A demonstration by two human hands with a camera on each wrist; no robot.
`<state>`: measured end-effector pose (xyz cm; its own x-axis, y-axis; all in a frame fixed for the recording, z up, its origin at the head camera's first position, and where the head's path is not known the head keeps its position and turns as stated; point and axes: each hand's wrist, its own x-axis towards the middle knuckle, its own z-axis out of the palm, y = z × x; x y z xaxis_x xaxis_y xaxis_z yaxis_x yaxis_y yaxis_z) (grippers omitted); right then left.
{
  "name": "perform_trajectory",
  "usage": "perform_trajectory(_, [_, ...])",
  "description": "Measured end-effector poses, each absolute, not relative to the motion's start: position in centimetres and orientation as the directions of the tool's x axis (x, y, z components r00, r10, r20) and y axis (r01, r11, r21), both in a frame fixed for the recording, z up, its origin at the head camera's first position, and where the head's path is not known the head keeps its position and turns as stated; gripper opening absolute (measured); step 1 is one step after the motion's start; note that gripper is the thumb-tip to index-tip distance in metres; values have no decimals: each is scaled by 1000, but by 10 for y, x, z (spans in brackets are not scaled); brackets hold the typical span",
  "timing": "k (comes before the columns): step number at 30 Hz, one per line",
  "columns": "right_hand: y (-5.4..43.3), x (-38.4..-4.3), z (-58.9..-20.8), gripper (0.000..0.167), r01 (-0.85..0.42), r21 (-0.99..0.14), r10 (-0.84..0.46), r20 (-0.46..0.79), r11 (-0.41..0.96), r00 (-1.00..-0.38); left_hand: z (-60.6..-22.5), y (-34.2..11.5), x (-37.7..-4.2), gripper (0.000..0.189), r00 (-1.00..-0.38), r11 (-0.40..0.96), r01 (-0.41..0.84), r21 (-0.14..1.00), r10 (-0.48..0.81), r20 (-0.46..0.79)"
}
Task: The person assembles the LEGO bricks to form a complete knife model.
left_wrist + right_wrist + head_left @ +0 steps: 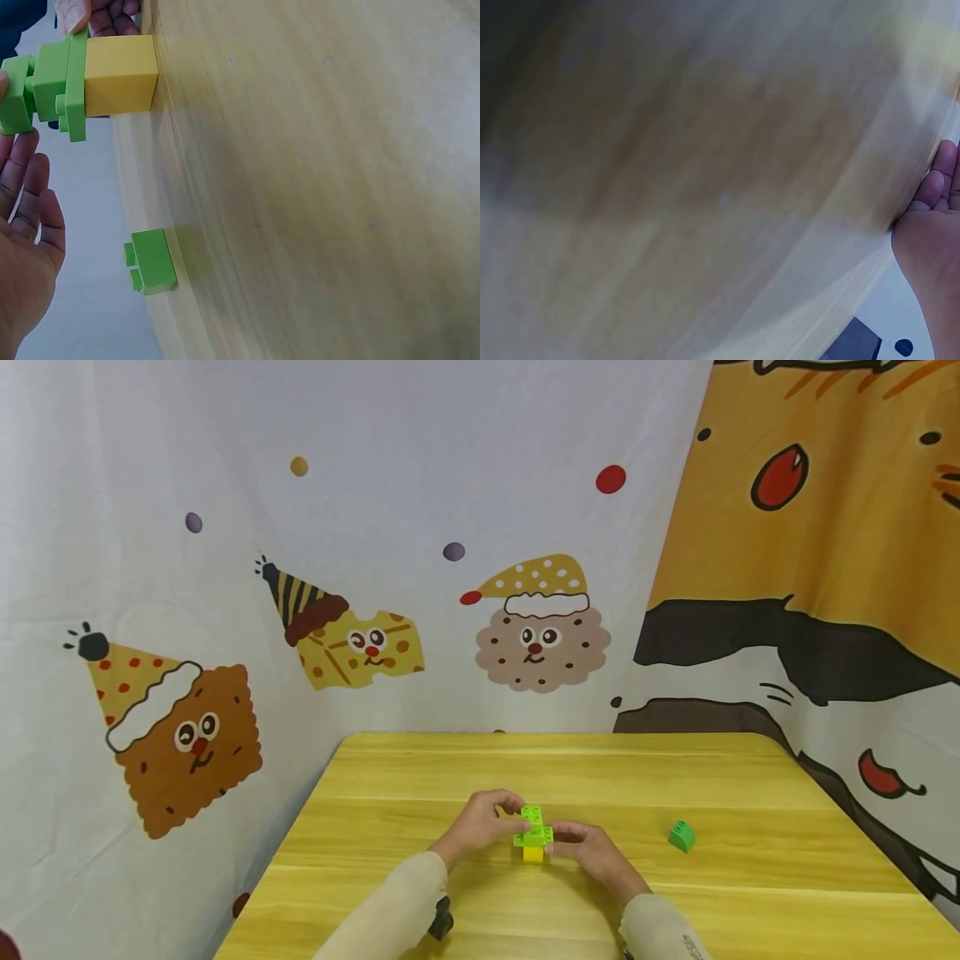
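A small stack of toy building blocks stands upright on the table, a yellow block (533, 854) at its base. Above it comes a wide flat green block (536, 840), then narrower green blocks (532, 814) with studs on top. My left hand (480, 820) pinches the upper green part from the left between thumb and fingers. From the right, my right hand (594, 852) holds the end of the flat green block, thumb in front and fingers curled behind. In the right wrist view only part of the right hand (937, 225) shows, and the stack is out of sight.
A loose green block (682, 836) with a sloped or curved side and studs lies on the wooden table (420, 768), right of my hands. Behind the table hangs a white curtain (390, 527) with cartoon prints.
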<state>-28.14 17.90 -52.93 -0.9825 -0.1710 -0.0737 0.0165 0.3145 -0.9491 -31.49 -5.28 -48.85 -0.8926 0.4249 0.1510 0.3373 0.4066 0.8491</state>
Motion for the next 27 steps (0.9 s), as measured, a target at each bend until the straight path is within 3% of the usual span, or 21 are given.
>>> perform_trajectory(14, [180, -283, -532, 48, -2, -956, -187, -56, 293, -981, -490, -50, -314, 28, -885, 427, 352, 833, 441, 148])
perform_trajectory(27, [180, -284, -530, 47, -1, -956, -191, -58, 292, -980, -495, -50, -311, 33, -887, 353, 317, 880, 438, 143])
